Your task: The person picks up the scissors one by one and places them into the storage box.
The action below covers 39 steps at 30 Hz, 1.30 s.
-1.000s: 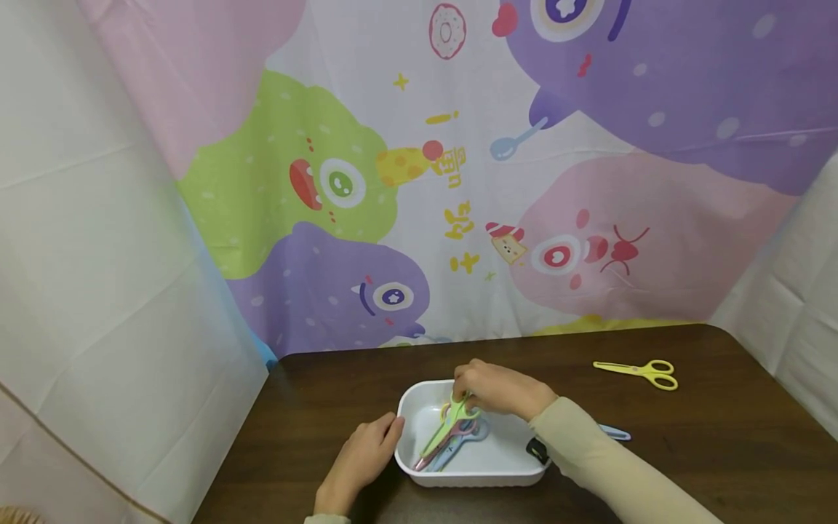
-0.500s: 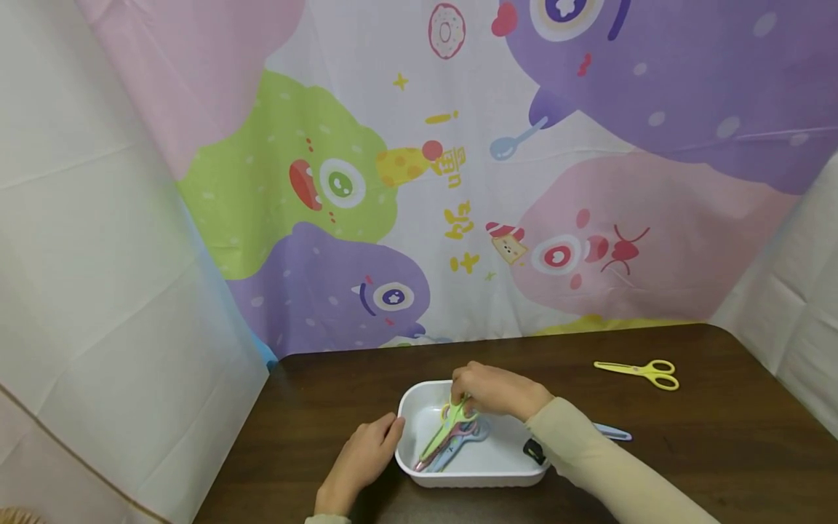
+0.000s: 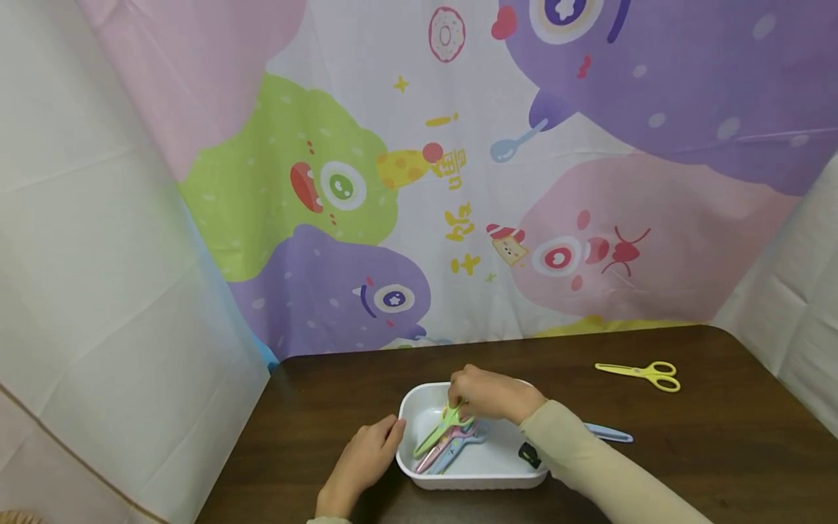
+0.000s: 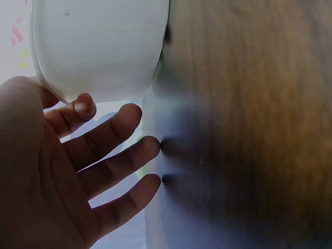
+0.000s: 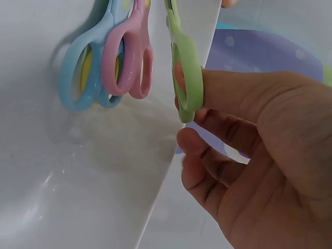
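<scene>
Right now your right hand (image 3: 494, 395) reaches over the far rim of the white tub (image 3: 500, 477), and its grip is closed on the green scissors (image 3: 445, 426): the right wrist view shows a finger through the green handle loop (image 5: 187, 78) with the other fingers curled beside it. Those green scissors slant from the handle at the far side of the tub down toward its near-left corner, lying across the pink scissors (image 3: 440, 447) and the blue scissors (image 3: 461, 444), which both rest on the tub's floor with their handles side by side.

Your left hand (image 3: 363, 458) lies on the counter (image 3: 687, 451) against the tub's left wall; its grip is loose, fingers straight and spread, one fingertip (image 4: 85, 105) touching the white wall and holding nothing.

That tub stands near the counter's front edge, toward the left end. Another pair of blue scissors (image 3: 609, 434) lies on the counter just right of the tub, partly hidden by your sleeve. Yellow scissors (image 3: 644, 372) lie well apart, toward the far right corner. A cartoon-printed cloth (image 3: 458, 182) hangs behind the counter's far edge.
</scene>
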### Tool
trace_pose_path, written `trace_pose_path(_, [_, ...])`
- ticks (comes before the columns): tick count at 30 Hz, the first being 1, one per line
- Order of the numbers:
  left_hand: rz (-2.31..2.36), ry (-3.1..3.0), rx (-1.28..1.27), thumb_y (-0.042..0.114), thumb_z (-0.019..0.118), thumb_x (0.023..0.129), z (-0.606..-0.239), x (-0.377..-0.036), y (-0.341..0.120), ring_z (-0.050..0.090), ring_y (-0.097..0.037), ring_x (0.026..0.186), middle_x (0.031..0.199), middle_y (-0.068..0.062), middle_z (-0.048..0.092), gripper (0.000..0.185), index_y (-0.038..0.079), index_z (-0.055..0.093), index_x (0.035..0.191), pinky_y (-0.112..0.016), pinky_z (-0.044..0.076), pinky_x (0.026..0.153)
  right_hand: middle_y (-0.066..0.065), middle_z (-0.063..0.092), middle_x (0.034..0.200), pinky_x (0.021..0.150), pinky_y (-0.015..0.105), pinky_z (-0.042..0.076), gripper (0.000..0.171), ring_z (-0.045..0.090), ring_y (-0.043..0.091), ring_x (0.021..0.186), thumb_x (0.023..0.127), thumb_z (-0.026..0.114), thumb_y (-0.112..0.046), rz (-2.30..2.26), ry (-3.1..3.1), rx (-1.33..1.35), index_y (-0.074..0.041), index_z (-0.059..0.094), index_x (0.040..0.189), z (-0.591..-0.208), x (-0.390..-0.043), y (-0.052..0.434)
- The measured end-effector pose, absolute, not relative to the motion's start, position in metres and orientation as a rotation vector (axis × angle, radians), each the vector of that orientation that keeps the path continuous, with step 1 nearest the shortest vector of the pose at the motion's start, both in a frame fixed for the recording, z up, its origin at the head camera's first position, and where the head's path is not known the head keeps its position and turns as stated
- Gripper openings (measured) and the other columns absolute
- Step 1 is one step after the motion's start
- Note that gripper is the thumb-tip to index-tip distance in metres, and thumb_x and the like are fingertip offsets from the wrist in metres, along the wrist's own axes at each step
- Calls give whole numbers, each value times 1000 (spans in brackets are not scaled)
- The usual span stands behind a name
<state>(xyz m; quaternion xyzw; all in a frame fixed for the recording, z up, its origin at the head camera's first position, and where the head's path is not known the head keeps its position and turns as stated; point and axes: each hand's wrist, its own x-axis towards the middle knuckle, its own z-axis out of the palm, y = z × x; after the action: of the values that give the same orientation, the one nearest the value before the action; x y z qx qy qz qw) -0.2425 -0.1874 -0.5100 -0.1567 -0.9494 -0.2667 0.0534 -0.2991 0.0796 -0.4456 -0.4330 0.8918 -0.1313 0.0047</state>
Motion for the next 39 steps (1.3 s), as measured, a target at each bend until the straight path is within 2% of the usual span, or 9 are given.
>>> trace_pose_path(5, [-814,-2870,-486,40,48,109,-510,-242,-188,43,-10,60,62,9,36,35,21,52,79,-27,36,56,1,70,98,81,24,54,11,65,11,90,85,83,-9,-443,2750,-1304,-10,81,96,-450,-302,74])
trace_pose_path(16, [-837,-2891,-487,38,48,109,-508,-241,-187,42,-8,59,63,9,36,35,20,51,79,-27,35,54,-2,70,97,81,24,53,12,62,8,87,84,83,-7,-478,2719,-1237,-11,81,95,-455,-304,69])
trace_pose_path(29, [-839,-2908,-491,39,46,110,-510,-244,-188,43,-9,60,64,9,38,34,20,53,82,-27,37,55,1,76,99,81,23,55,13,67,9,90,84,82,-5,-492,2717,-1277,-9,81,97,-457,-304,64])
trace_pose_path(39, [-846,-2883,-496,40,47,109,-509,-242,-188,42,-9,59,63,10,36,36,20,52,80,-27,36,55,5,77,92,73,20,54,6,66,9,80,88,77,1,-563,2659,-1377,-4,79,90,-460,-308,57])
